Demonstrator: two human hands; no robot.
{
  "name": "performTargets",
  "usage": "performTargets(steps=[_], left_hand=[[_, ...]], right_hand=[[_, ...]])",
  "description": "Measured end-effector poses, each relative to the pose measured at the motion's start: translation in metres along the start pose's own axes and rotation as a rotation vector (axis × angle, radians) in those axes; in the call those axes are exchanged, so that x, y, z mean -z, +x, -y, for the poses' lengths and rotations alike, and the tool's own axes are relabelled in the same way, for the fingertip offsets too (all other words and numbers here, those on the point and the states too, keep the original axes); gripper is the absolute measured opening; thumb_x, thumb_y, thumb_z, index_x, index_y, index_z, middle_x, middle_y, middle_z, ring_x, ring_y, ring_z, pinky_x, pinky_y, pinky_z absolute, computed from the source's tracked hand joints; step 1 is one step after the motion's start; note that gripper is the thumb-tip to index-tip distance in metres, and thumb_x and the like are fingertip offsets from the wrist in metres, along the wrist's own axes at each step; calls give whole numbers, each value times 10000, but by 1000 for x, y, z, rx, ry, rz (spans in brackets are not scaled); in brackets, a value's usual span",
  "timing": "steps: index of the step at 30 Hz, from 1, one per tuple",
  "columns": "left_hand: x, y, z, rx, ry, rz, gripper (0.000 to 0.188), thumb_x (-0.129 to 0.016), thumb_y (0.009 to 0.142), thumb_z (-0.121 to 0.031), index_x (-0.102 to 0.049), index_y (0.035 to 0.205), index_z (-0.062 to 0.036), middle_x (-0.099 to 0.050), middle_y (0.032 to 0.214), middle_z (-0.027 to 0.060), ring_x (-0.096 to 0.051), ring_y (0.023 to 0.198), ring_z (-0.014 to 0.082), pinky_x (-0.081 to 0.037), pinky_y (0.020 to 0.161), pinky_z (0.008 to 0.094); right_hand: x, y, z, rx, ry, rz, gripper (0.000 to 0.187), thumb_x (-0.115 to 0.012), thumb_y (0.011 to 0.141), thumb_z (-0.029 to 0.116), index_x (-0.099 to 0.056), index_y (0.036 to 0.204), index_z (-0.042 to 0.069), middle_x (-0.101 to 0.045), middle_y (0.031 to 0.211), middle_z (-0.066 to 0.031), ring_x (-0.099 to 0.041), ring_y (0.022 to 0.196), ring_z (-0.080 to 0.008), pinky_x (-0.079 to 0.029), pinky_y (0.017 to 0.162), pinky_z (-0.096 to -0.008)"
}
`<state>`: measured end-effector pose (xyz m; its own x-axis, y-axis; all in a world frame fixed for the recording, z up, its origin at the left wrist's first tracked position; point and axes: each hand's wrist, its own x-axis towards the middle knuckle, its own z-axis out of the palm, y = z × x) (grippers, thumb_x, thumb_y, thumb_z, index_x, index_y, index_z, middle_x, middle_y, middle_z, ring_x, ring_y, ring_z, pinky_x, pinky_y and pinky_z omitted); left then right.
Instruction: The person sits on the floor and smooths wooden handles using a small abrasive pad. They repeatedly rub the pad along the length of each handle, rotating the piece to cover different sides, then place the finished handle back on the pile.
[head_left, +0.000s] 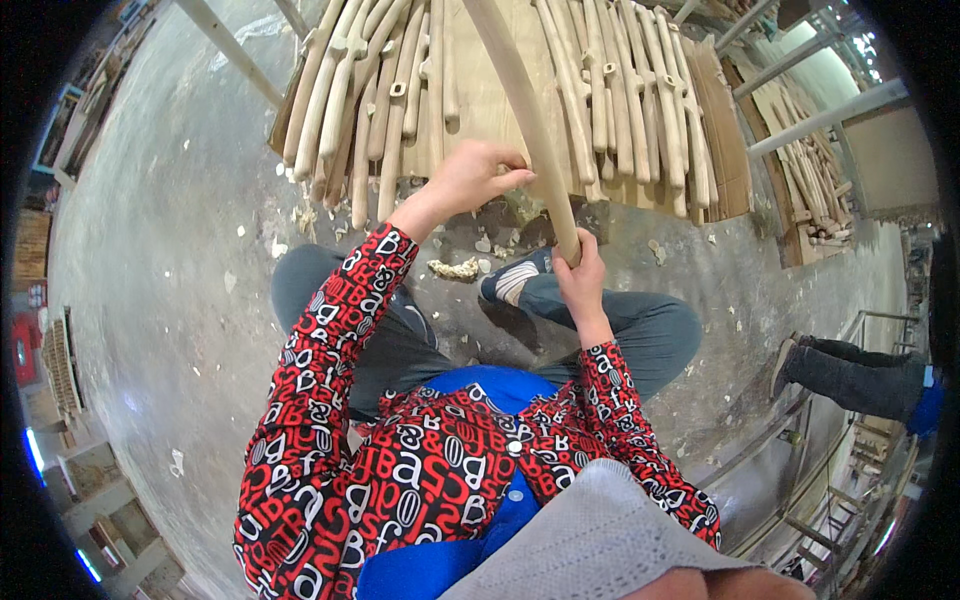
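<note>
A long, pale wooden stick stands slanted in front of me, its upper end running out of view at the top. Around its lower end my right hand is closed. My left hand is beside the stick's middle, with thumb and fingers pinched together. Whatever those fingers hold, if anything, is too small to make out, and I cannot tell whether they touch the stick. Beyond my hands, several similar wooden sticks with knobby joints lie in a left pile and a right pile.
The piles lie on a board with cardboard at its right. Shavings litter the concrete floor. Another stack of sticks lies farther right, near metal legs. Another person's legs show at the right.
</note>
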<state>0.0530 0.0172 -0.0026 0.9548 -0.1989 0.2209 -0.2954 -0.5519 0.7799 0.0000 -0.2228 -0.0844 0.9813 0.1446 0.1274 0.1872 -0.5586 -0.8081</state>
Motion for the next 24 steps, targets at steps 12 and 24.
performTargets(steps=[12,24], left_hand=[[-15,-12,24,153,-64,-133,170,-553,813,-159,-630,832,-9,-658,753,131,-653,680,229,-510,618,352],[-12,-18,-41,-202,-284,244,61,-510,782,-9,-544,833,-8,-598,858,63,-557,801,114,-469,728,276]], right_hand=[[-10,-6,12,-44,467,198,422,-671,810,90,-496,1189,31,-610,883,-62,-613,709,-196,-506,624,-310],[3,5,37,-429,1382,491,448,-550,884,186,-419,1291,55,-467,624,-34,-409,389,-85,-361,347,-226]])
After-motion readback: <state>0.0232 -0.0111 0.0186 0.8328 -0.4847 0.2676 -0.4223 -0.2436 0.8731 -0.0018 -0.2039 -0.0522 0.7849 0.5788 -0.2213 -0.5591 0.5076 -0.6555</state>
